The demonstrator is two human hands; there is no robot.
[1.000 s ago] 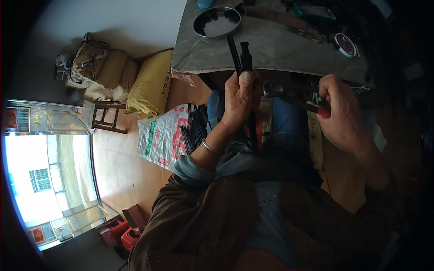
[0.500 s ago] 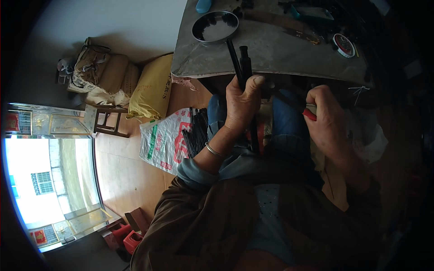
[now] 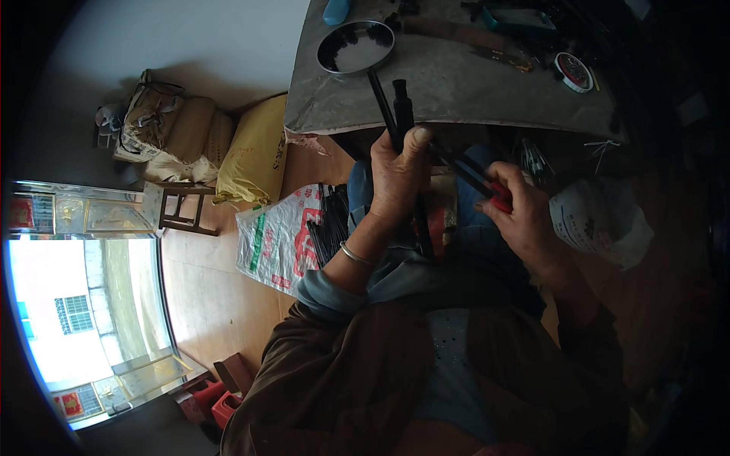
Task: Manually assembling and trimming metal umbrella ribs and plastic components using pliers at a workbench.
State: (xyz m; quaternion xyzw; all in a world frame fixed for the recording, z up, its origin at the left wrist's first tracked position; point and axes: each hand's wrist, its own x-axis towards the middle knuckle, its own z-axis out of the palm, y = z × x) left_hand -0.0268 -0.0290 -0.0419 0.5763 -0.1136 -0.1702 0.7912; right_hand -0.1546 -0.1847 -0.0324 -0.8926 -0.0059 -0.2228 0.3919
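My left hand (image 3: 398, 175) is closed around black tubes, over my lap. The longer thin tube (image 3: 382, 102) leans up toward the steel bowl, and a thicker tube with a wider collar (image 3: 402, 106) stands beside it. Below the fist, a black length (image 3: 423, 228) runs down between my knees. My right hand (image 3: 518, 213) is closed on a red-handled tool (image 3: 499, 196). From the red part, a long dark bar (image 3: 464, 169) slants up to the left hand. Whether it touches the tubes is hidden, and the tool's exact kind does not show.
Ahead is a grey table (image 3: 342, 102) with a steel bowl (image 3: 356, 47) of small black pieces, a teal tray (image 3: 521, 21) and a round tin (image 3: 573, 72). Left lie black rods (image 3: 328, 228) on a printed sack (image 3: 277, 239). A white plastic bag (image 3: 601, 220) stands right.
My right hand has moved left and slightly down, toward the left hand, with the red-handled tool. The left hand and its tubes have shifted slightly left.
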